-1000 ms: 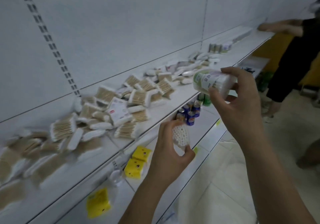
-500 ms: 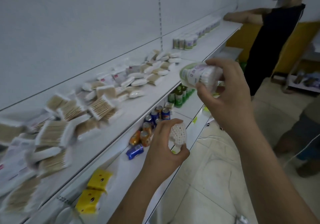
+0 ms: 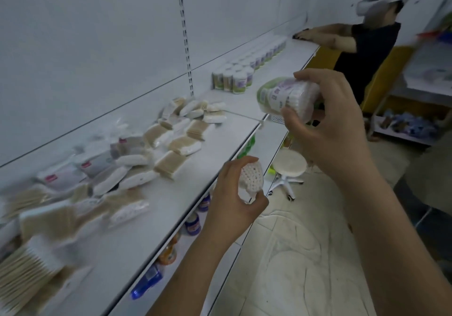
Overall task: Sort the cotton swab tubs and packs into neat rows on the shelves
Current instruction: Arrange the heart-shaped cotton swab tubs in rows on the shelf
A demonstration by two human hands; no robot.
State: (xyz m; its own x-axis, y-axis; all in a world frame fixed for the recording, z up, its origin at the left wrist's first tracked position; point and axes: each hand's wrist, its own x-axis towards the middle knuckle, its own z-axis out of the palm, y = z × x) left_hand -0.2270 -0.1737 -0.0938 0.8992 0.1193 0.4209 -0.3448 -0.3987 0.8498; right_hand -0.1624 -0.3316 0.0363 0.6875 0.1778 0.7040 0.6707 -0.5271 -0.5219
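Note:
My right hand grips a round cotton swab tub with a green and purple label, held on its side above the shelf's front edge. My left hand holds a small pack of white-tipped swabs in front of the shelf. A loose heap of swab packs lies across the white shelf, blurred at the left. Further along stands a neat row of matching tubs running back along the wall.
Another person in a dark top and a white headset reaches onto the far end of the shelf. Cans and bottles sit on the lower shelf. A white round stool stands on the floor by the shelving.
The view has swung right along the shelf, so the row of tubs and the other person now show more fully. Both hands keep their hold on the tub and the pack.

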